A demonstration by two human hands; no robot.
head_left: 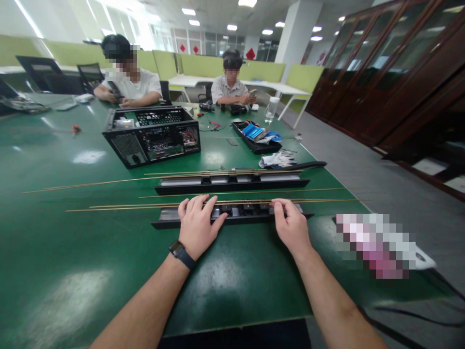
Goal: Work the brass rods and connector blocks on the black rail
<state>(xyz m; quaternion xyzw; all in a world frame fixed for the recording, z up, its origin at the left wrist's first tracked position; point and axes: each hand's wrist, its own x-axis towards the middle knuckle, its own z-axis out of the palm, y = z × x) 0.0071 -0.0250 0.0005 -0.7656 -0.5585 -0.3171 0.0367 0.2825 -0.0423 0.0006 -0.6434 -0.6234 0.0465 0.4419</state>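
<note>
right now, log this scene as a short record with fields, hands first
left hand: fingers spread over the near black rail and thin golden rods
right hand: thumb and fingers appear to pinch the rods
beyond the hands: far black rail, rods lying along it
farther left: open computer case
farther right: gloves, black tray holding blue items
across: two seated people
surface: green table
</note>
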